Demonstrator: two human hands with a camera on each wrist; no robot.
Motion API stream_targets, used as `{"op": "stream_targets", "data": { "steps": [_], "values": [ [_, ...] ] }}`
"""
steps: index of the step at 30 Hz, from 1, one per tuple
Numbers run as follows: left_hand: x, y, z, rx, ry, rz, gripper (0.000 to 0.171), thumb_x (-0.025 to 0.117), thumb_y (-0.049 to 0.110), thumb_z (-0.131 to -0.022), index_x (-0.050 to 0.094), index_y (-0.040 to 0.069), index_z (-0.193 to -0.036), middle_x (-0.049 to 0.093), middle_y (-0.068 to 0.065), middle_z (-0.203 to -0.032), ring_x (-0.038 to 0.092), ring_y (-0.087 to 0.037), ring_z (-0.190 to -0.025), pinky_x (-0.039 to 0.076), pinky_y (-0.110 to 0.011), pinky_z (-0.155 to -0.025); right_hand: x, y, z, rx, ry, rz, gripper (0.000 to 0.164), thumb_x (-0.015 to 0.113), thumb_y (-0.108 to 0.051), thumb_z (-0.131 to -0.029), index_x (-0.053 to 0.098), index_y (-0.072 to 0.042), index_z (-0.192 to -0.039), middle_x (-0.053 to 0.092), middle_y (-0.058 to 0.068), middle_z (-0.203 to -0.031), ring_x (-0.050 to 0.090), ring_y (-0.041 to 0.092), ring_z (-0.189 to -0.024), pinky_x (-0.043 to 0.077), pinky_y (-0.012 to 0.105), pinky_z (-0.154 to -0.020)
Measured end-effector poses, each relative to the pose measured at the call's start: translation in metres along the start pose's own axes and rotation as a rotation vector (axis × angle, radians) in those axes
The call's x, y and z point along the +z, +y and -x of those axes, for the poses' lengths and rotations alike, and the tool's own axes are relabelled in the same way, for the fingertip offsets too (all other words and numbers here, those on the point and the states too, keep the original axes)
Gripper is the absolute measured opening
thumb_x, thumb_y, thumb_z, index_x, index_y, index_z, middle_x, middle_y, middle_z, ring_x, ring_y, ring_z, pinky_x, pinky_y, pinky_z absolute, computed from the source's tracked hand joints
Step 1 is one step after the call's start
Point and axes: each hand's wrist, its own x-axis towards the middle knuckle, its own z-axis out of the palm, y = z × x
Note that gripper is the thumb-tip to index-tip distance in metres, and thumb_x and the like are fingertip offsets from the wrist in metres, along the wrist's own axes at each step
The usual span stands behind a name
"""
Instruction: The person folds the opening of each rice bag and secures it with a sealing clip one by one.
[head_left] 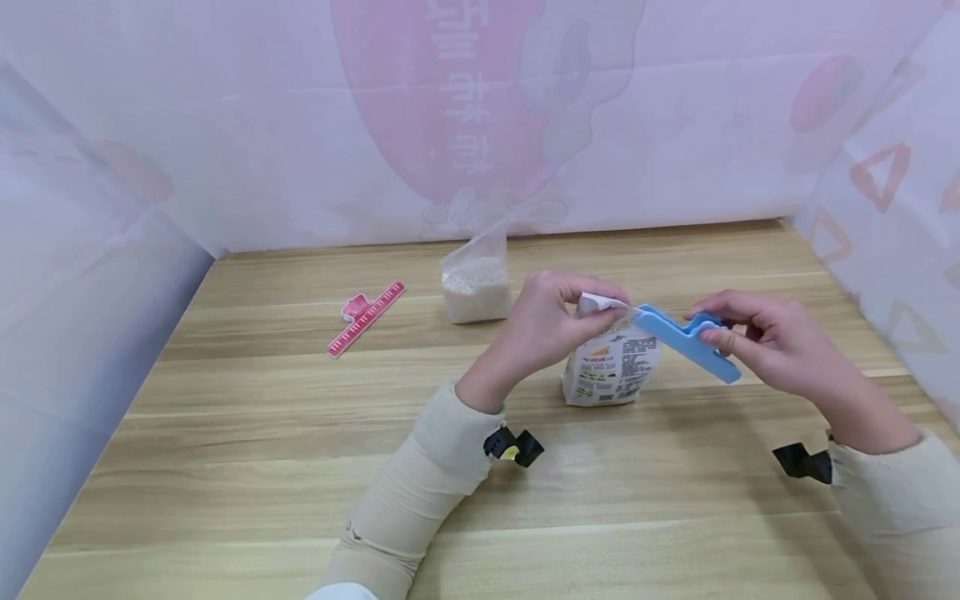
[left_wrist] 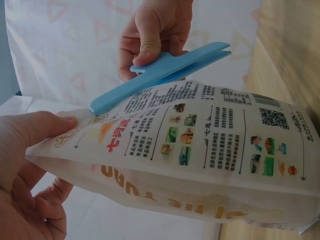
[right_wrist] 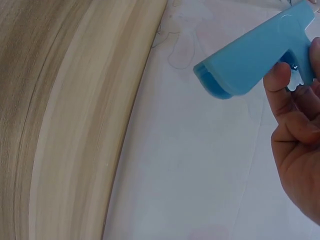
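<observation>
A white printed food bag (head_left: 611, 367) stands upright on the table, its top folded over. My left hand (head_left: 542, 325) pinches that folded top between thumb and fingers. In my right hand (head_left: 772, 337) is a blue bag clip (head_left: 686, 342), its handles held between thumb and fingers. One end of the clip overlaps the bag's upper right corner in the head view. From the left wrist, the clip (left_wrist: 160, 75) lies across the printed face near the top, and its far end shows the jaws parted. In the right wrist view the clip's (right_wrist: 255, 52) handles are between the fingertips.
Behind the left hand stands a clear bag of white grains (head_left: 476, 292) with a twisted top. A pink bag clip (head_left: 366, 319) with a piano-key pattern lies on the wooden table (head_left: 262, 450) to the left. Printed white sheets (head_left: 675, 125) wall the back and sides.
</observation>
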Motion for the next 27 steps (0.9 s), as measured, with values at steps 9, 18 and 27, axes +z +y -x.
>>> {"op": "stream_targets", "data": {
  "steps": [9, 18, 27],
  "values": [
    [0.0, 0.0, 0.0, 0.01, 0.007, -0.006, 0.011, 0.072, 0.016, -0.081, 0.074, 0.011, -0.091, 0.072, 0.0, -0.091, 0.059, 0.002, -0.07, 0.036, -0.017, -0.048, 0.005, 0.001, 0.002, 0.074, -0.053, -0.144, 0.029, 0.059, 0.01, -0.084, 0.059, -0.005, -0.108, 0.062, -0.01, -0.087, 0.053, 0.01, -0.056, 0.041, 0.022, -0.046],
    [-0.001, 0.0, 0.0, -0.006, -0.024, -0.022, 0.013, 0.071, 0.019, -0.082, 0.074, 0.012, -0.093, 0.072, 0.002, -0.093, 0.057, 0.001, -0.068, 0.038, -0.018, -0.052, 0.013, -0.004, -0.003, 0.121, -0.07, -0.053, 0.032, 0.074, -0.001, -0.075, 0.063, -0.02, -0.098, 0.056, -0.008, -0.074, 0.041, 0.008, -0.051, 0.034, 0.023, -0.043],
    [0.0, 0.001, 0.0, -0.004, -0.036, -0.011, 0.012, 0.07, 0.019, -0.083, 0.073, 0.012, -0.092, 0.072, 0.002, -0.092, 0.055, -0.001, -0.067, 0.04, -0.02, -0.054, 0.019, 0.0, -0.001, 0.066, -0.026, -0.142, 0.031, 0.068, 0.009, -0.075, 0.062, -0.015, -0.093, 0.053, -0.005, -0.07, 0.042, 0.008, -0.054, 0.034, 0.025, -0.046]
  ]
}}
